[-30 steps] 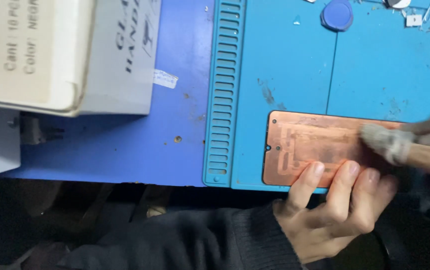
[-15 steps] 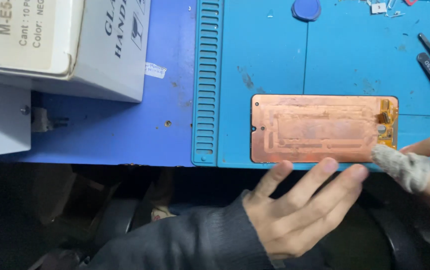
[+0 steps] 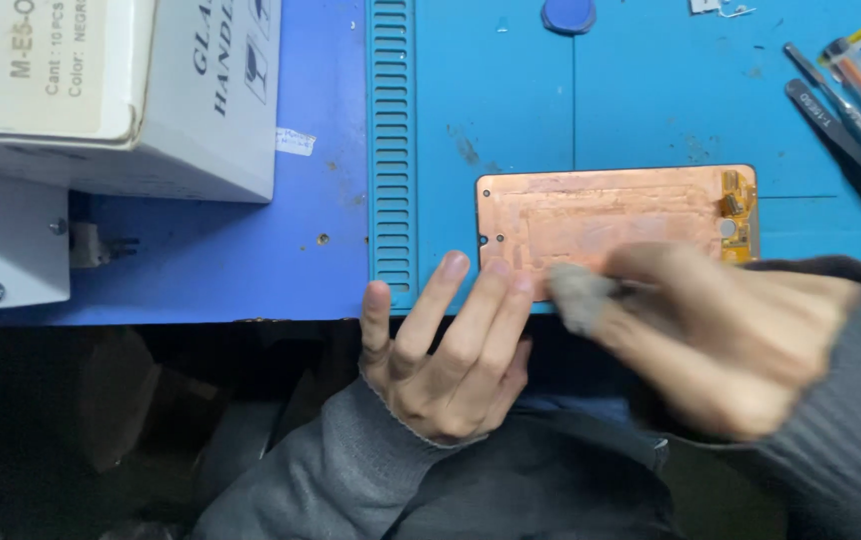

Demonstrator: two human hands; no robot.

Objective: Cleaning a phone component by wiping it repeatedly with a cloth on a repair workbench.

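Note:
A copper-coloured phone screen panel [image 3: 611, 215] lies back side up on the blue work mat [image 3: 511, 110]. My left hand [image 3: 446, 350] rests at the table's front edge, its fingertips pressing on the panel's near left corner. My right hand [image 3: 726, 335], blurred, grips a small grey cloth pad [image 3: 579, 293] and holds it against the panel's near edge. A gold flex connector [image 3: 739, 205] shows at the panel's right end.
White cardboard boxes [image 3: 121, 90] stand at the left on the darker blue table. The mat's slotted strip [image 3: 393, 150] runs front to back. Tweezers and thin tools [image 3: 851, 115] lie at the far right. A round blue cap [image 3: 568, 14] sits at the back.
My right hand swept left with the cloth pad, from the panel's right end to its near middle edge. My left hand shifted left along the panel's near edge. The view shifted too.

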